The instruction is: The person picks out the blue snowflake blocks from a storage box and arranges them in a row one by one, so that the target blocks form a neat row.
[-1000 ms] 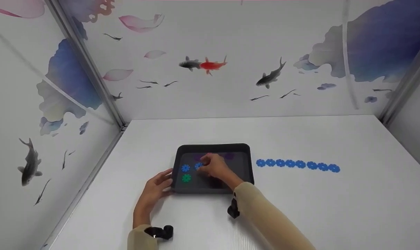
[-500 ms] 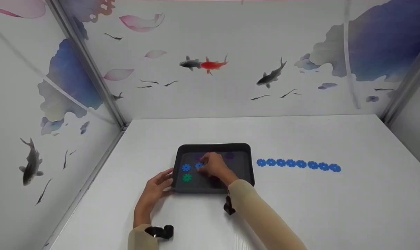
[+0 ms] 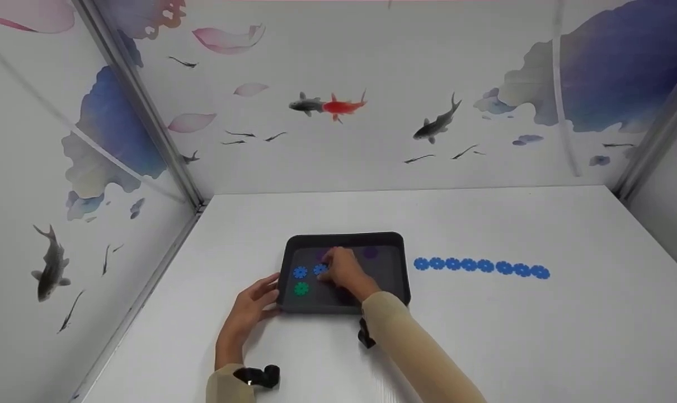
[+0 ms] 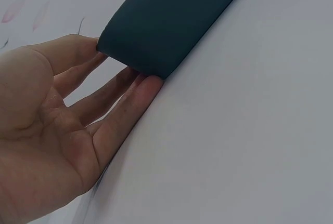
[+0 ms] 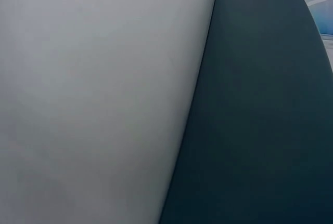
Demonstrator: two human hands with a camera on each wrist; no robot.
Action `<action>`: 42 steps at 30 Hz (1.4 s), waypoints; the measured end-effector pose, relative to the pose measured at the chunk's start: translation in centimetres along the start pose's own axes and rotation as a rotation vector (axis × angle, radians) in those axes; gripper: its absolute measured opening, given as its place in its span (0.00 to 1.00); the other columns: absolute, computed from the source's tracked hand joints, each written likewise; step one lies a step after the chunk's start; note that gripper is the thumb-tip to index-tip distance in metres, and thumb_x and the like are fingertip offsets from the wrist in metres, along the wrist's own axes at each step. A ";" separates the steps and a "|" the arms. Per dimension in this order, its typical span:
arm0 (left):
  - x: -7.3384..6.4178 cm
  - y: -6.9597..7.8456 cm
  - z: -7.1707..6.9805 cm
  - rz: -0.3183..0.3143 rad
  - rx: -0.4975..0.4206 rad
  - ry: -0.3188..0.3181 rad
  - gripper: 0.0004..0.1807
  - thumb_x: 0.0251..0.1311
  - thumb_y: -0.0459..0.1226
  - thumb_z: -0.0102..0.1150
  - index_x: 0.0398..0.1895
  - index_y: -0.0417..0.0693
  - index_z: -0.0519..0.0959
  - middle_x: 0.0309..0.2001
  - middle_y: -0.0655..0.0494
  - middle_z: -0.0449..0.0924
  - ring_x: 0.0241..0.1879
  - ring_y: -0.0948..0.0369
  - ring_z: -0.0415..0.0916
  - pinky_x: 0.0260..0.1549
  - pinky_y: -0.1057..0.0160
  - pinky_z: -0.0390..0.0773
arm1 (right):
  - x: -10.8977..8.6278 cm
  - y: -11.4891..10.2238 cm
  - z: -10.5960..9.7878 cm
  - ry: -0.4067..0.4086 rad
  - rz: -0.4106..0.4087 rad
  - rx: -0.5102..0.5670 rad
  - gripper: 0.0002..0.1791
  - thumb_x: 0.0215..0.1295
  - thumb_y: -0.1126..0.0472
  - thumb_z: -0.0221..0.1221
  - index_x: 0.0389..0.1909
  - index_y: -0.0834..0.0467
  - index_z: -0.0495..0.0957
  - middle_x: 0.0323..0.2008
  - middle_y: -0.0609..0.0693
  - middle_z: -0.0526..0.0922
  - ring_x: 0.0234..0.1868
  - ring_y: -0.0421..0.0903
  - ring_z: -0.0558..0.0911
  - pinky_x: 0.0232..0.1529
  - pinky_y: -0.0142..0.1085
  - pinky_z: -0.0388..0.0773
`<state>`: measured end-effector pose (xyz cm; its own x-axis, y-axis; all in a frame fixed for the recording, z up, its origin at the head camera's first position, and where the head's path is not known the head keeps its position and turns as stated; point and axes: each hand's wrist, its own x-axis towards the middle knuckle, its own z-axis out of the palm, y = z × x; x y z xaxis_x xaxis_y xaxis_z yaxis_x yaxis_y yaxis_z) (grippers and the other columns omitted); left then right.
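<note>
A black tray (image 3: 400, 280) stands on the white table, holding several flower-shaped plastic discs. My right hand (image 3: 351, 274) reaches into it, thumb and index finger pinching a blue disc (image 3: 319, 269) near the tray floor; the exact contact is small in view. Left of that lie another blue disc (image 3: 300, 272) and a green disc (image 3: 301, 289). A purple disc (image 3: 370, 252) lies towards the back, and another is partly hidden behind my right hand. My left hand (image 3: 249, 308) touches the tray's left wall with extended fingers, as the left wrist view confirms with the tray wall (image 4: 156, 26).
To the right of the tray, a row of several blue discs (image 3: 469, 265) runs across the table (image 3: 512, 336). Printed walls (image 3: 372, 151) with fish and leaves enclose the back and sides. Only the tray's outer wall (image 5: 255, 109) and table show in the right wrist view.
My right forearm has shifted slightly left, while the right fingers stay at the same blue disc. The left hand and tray keep their places.
</note>
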<state>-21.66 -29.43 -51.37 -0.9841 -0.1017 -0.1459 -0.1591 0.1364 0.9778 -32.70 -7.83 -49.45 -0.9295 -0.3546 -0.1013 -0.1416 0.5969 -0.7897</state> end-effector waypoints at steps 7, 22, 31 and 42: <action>0.0 -0.2 0.0 0.003 0.024 0.006 0.25 0.71 0.34 0.55 0.71 0.50 0.71 0.69 0.39 0.71 0.62 0.46 0.76 0.55 0.50 0.84 | 0.0 -0.1 0.3 0.020 -0.065 -0.063 0.21 0.57 0.64 0.72 0.52 0.65 0.83 0.50 0.59 0.85 0.45 0.48 0.83 0.53 0.44 0.85; -0.1 0.0 0.1 0.006 0.017 0.008 0.24 0.72 0.35 0.54 0.70 0.49 0.71 0.70 0.39 0.70 0.62 0.47 0.76 0.57 0.49 0.83 | 0.3 0.0 0.4 -0.021 -0.067 -0.092 0.17 0.61 0.64 0.69 0.51 0.63 0.83 0.50 0.58 0.86 0.50 0.51 0.83 0.58 0.47 0.83; -0.2 0.0 0.0 0.005 0.030 0.003 0.25 0.72 0.36 0.55 0.71 0.50 0.70 0.71 0.39 0.69 0.64 0.46 0.75 0.57 0.50 0.83 | 0.3 0.0 0.3 -0.012 -0.051 -0.136 0.16 0.60 0.60 0.71 0.48 0.61 0.85 0.48 0.55 0.85 0.46 0.49 0.82 0.56 0.47 0.83; -0.3 0.1 0.1 0.001 0.007 0.014 0.25 0.71 0.36 0.56 0.71 0.48 0.70 0.70 0.37 0.70 0.63 0.46 0.76 0.57 0.47 0.83 | 0.2 0.1 0.2 0.039 -0.099 -0.199 0.16 0.57 0.55 0.72 0.44 0.57 0.87 0.44 0.50 0.79 0.48 0.50 0.80 0.61 0.53 0.77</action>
<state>-21.42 -29.31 -51.24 -0.9830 -0.1152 -0.1429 -0.1587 0.1430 0.9769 -32.86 -8.01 -49.67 -0.9194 -0.3932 -0.0025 -0.2941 0.6921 -0.6592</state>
